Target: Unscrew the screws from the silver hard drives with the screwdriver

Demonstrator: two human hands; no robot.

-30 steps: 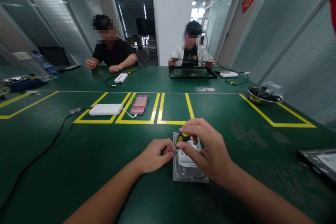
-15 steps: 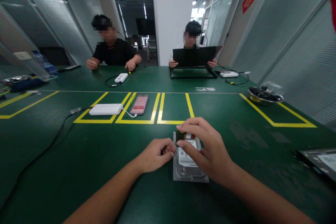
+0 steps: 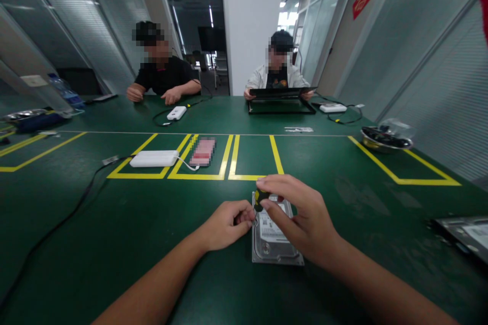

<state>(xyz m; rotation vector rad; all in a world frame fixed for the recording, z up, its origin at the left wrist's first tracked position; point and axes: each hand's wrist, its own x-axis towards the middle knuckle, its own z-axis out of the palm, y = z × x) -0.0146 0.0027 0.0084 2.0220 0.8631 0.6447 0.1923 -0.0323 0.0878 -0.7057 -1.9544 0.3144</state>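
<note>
A silver hard drive (image 3: 267,251) with a white label lies flat on the green table in front of me. My right hand (image 3: 305,221) is over its right side, thumb and fingers pinching the black and yellow handle of a small screwdriver (image 3: 260,200). The screwdriver points down at the drive's left edge; its tip is too small to make out. My left hand (image 3: 231,224) rests at that same edge with fingers curled and pinched together beside the screwdriver's lower end. Whatever lies between those fingertips is hidden.
A white power bank (image 3: 154,158) is cabled to a pink-screened phone (image 3: 203,152) beyond my left hand. At right are a metal bowl (image 3: 387,141) of dark items and another metal device (image 3: 463,231). Across the table, one co-worker holds a black panel (image 3: 280,93) over a frame.
The screwdriver handle has turned, showing more yellow, as my right fingers shifted slightly. My left hand stays put. Opposite, the black panel has tipped down and the other co-worker's hand has moved left.
</note>
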